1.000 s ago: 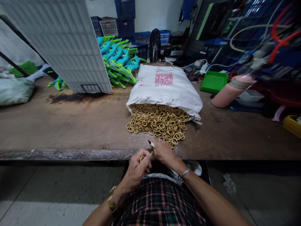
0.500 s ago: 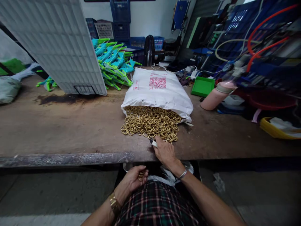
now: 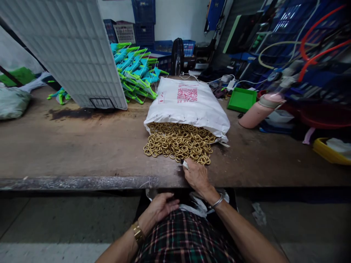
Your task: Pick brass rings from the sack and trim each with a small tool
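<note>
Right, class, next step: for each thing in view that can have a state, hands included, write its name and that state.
Left hand: open, palm partly up
Right hand: closed on the small tool, near the rings
Small tool: held
White sack: lying down, mouth open
Gold rings: loose, heaped, spilling out
Table: stained dark
Ribbed panel: standing up
Green tray: open-topped

Dim, cool light; the floor's far side is shadowed, the worktop softly lit, edges stretched and blurred.
</note>
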`<state>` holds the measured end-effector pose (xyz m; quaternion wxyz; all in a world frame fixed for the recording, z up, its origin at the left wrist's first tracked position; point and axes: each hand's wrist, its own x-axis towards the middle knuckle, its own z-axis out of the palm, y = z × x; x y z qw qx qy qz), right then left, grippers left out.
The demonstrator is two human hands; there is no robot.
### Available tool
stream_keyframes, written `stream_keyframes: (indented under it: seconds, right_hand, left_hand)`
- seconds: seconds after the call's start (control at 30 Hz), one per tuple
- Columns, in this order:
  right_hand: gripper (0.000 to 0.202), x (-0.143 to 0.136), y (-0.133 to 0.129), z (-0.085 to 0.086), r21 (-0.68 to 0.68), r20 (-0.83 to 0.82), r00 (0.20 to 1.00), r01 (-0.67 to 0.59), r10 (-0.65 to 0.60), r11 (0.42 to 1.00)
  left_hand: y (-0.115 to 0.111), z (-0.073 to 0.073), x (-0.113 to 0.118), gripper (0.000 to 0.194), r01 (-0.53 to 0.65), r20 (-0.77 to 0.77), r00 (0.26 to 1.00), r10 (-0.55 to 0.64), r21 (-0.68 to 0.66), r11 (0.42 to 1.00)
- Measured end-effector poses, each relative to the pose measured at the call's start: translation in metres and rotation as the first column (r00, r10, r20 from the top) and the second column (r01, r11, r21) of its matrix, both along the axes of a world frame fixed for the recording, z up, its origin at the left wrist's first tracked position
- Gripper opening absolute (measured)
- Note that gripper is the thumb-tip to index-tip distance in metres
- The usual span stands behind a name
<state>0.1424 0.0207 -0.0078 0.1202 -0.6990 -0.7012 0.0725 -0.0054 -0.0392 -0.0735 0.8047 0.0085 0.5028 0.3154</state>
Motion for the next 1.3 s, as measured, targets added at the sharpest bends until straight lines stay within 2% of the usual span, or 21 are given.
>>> stream_keyframes:
  seconds: [0.07,0.1,0.17,0.23,0.33,0.4,0.43,0.57,0.63,0.73,0.87,0.93,1.03,1.1,1.17,1.3]
  right_hand:
    - [0.015,0.002,0.001,-0.002,0.046,-0.114,0.993,-0.034,0.039,0.998]
    - [0.015,0.002,0.002,-0.003,0.061,-0.186,0.981,-0.052,0.062,0.997]
    - [0.02,0.001,0.003,-0.005,0.058,-0.353,0.932,-0.069,0.085,0.996]
    - [0.024,-0.002,0.003,-0.006,0.023,-0.521,0.85,-0.082,0.082,0.996]
    - [0.025,-0.007,0.002,-0.001,-0.038,-0.704,0.709,-0.107,0.049,0.994]
    - [0.026,-0.01,0.001,0.004,-0.088,-0.777,0.629,-0.111,0.002,0.99]
    - [0.027,-0.011,-0.001,0.006,-0.113,-0.805,0.594,-0.115,-0.022,0.987]
    - [0.032,-0.018,-0.006,0.007,-0.163,-0.858,0.511,-0.159,-0.06,0.974]
    - [0.035,-0.02,-0.008,0.005,-0.164,-0.855,0.517,-0.176,-0.051,0.971]
    - [0.039,-0.019,-0.007,0.004,-0.166,-0.814,0.58,-0.222,-0.006,0.961]
    - [0.028,-0.014,-0.004,0.008,-0.133,-0.755,0.654,-0.222,0.047,0.966]
    - [0.025,-0.013,-0.004,0.011,-0.075,-0.739,0.669,-0.203,0.082,0.976]
    - [0.021,-0.014,-0.005,0.012,-0.008,-0.726,0.665,-0.263,0.175,0.965]
    - [0.023,-0.017,-0.006,0.01,-0.015,-0.754,0.635,-0.272,0.168,0.962]
    - [0.024,-0.018,-0.006,0.006,-0.053,-0.812,0.576,-0.241,0.099,0.969]
    - [0.027,-0.016,-0.005,-0.003,-0.145,-0.892,0.452,-0.219,-0.031,0.965]
  left_hand:
    - [-0.004,0.015,-0.001,0.012,0.113,-0.041,0.993,-0.108,0.151,0.982]
    - [-0.006,0.025,-0.001,0.013,0.201,-0.078,0.979,-0.187,0.247,0.948]
    - [-0.009,0.047,-0.002,0.02,0.374,-0.18,0.927,-0.328,0.418,0.828]
    - [-0.006,0.066,-0.001,0.027,0.394,-0.281,0.917,-0.284,0.524,0.755]
    - [0.006,0.082,0.003,0.032,0.263,-0.415,0.91,0.002,0.58,0.771]
    - [0.017,0.084,0.005,0.036,0.196,-0.459,0.878,0.137,0.606,0.771]
    - [0.021,0.084,0.006,0.037,0.184,-0.464,0.87,0.165,0.618,0.764]
    - [0.031,0.079,0.01,0.034,0.183,-0.419,0.893,0.164,0.671,0.718]
    - [0.032,0.075,0.011,0.029,0.162,-0.386,0.903,0.187,0.711,0.684]
    - [0.032,0.069,0.011,0.021,0.182,-0.415,0.874,0.253,0.762,0.622]
    - [0.033,0.063,0.004,0.018,0.33,-0.567,0.763,0.309,0.754,0.569]
    - [0.033,0.062,0.001,0.017,0.424,-0.632,0.709,0.313,0.736,0.527]
    - [0.033,0.064,0.0,0.016,0.529,-0.692,0.657,0.299,0.706,0.471]
    - [0.033,0.068,0.001,0.017,0.527,-0.692,0.666,0.278,0.7,0.482]
    - [0.033,0.073,0.002,0.02,0.481,-0.654,0.724,0.222,0.708,0.517]
    - [0.031,0.079,0.0,0.028,0.419,-0.513,0.858,-0.034,0.66,0.624]
